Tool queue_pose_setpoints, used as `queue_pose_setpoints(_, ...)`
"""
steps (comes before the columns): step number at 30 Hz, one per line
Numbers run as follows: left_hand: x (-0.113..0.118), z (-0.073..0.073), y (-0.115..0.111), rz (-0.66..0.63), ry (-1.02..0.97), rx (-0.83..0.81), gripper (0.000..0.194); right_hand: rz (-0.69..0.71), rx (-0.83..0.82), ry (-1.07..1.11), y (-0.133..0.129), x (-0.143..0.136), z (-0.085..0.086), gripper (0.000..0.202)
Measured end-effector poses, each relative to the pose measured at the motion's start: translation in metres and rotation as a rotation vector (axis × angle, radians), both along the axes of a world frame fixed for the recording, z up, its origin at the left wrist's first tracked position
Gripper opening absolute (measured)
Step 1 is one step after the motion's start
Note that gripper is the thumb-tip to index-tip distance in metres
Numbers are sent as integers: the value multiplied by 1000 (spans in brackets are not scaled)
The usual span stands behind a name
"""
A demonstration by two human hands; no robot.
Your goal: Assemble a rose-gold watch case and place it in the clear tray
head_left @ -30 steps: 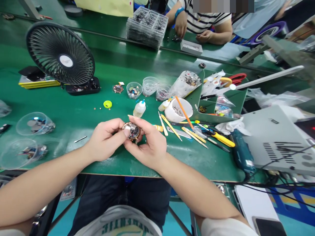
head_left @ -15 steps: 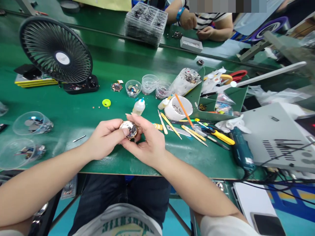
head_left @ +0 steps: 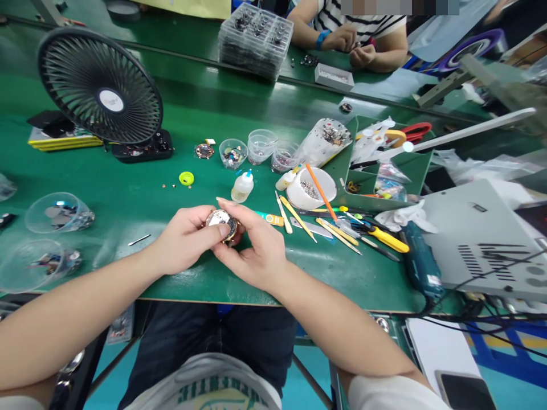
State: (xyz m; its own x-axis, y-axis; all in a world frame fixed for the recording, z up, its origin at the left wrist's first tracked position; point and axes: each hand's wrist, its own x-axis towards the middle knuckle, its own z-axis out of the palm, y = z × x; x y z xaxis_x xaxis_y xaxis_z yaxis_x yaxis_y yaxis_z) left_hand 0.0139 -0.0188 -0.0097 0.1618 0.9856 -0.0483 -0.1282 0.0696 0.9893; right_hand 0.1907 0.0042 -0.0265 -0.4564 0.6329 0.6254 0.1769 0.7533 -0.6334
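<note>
Between my two hands is a round gold-rimmed watch case (head_left: pixel 218 218) with its inner parts showing, held just above the green bench. My left hand (head_left: pixel 187 236) grips its left side, the thumb pressed across the face of the parts. My right hand (head_left: pixel 256 242) closes round the right side, with the index finger along the far edge and the thumb at the near edge. Fingers hide much of the rim and the underside. Just beyond the hands stands a small bottle (head_left: pixel 242 187) with a blue tip.
A black fan (head_left: pixel 102 88) stands at the left, above clear cups (head_left: pixel 57 213) of parts. Tweezers, knives and yellow-handled tools (head_left: pixel 339 233) lie to the right, before a green organizer (head_left: pixel 384 188). A grey machine (head_left: pixel 491 239) is far right. Across the bench a co-worker's hands (head_left: pixel 352 48) handle something small.
My left thumb has slid a little to the right across the watch's inner parts. The view has shifted slightly. The co-worker's hands have come closer together.
</note>
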Motion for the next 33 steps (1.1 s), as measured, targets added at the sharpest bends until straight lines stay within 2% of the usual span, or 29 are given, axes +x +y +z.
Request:
queue_pose_setpoints(7, 0, 3, 1, 52, 186, 68, 17, -11, 69, -17, 3, 0, -2, 60)
queue_pose_setpoints(11, 1, 4, 1, 47, 236, 86, 16, -4, 66, -28, 3, 0, -3, 59)
queue_pose_setpoints(14, -1, 0, -1, 81, 250, 120, 23, 11, 10, -2, 3, 0, -3, 55)
queue_pose_setpoints(16, -2, -5, -4, 118, 233, 157, 31, 45, -181, 89, 3, 0, -2, 49)
queue_pose_setpoints(19, -5, -13, -8, 249, 290, 287, 24, 175, -767, 335, 7, -4, 2, 41)
queue_pose_setpoints(21, -5, -15, -8, 385, 433, 466, 23, 249, -1145, 485, 9, -7, 6, 44)
queue_pose_setpoints(23, -4, -16, -7, 447, 611, 646, 42, 278, -1364, 563, 10, -10, 9, 45)
queue_pose_setpoints(26, -3, -15, -4, 364, 783, 721, 54, 339, -1470, 561, 8, -13, 12, 42)
queue_pose_setpoints(28, -3, -14, -3, 322, 803, 701, 49, 373, -1486, 549, 6, -14, 13, 40)
queue_pose_setpoints(33, -4, -13, -3, 336, 798, 701, 43, 406, -1508, 542, 5, -14, 14, 39)
